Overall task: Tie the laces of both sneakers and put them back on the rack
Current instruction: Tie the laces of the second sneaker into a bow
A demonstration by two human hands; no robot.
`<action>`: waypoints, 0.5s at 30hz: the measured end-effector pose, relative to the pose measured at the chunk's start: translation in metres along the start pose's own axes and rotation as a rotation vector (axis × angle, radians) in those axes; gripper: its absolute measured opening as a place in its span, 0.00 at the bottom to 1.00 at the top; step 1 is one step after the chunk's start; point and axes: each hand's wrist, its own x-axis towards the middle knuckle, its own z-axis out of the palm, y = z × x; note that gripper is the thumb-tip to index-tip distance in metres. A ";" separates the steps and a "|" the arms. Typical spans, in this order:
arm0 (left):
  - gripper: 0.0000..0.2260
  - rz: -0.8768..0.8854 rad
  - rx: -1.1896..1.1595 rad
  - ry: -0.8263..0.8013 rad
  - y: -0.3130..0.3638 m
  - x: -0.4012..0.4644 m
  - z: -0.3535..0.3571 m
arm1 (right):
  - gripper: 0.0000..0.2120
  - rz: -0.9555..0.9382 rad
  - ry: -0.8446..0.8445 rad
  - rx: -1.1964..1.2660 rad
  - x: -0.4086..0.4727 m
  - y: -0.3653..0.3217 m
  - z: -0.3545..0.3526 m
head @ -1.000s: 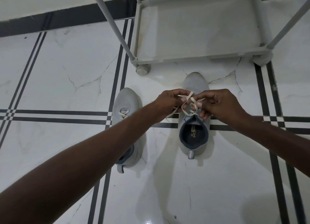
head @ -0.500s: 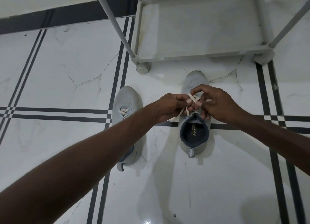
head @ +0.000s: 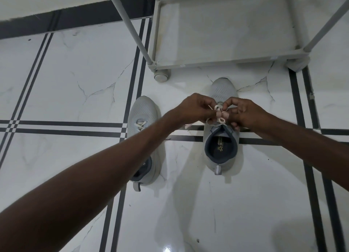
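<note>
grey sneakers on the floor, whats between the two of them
Head view: the person's left forearm crosses the white marble floor and its dark stripes between the left grey sneaker and right grey sneaker.

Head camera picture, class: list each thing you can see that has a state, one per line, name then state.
Right sneaker: upright on the floor, laces mid-tie.
Laces: pinched into loops by both hands, bow not pulled tight.
Left sneaker: upright on the floor, untouched, laces crossed; a bow cannot be made out.
Rack: bottom shelf holds no shoes.
Left hand: closed on the laces.
Right hand: closed on the laces.
</note>
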 end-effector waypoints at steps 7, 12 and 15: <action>0.04 0.271 0.724 0.379 0.002 -0.002 0.027 | 0.07 0.052 -0.042 -0.007 0.000 -0.005 0.000; 0.07 0.141 0.402 0.533 -0.002 -0.005 0.038 | 0.06 0.078 0.024 -0.001 0.001 -0.008 -0.003; 0.07 0.016 0.197 0.516 -0.002 -0.009 0.043 | 0.02 0.049 0.099 -0.002 -0.002 -0.005 -0.006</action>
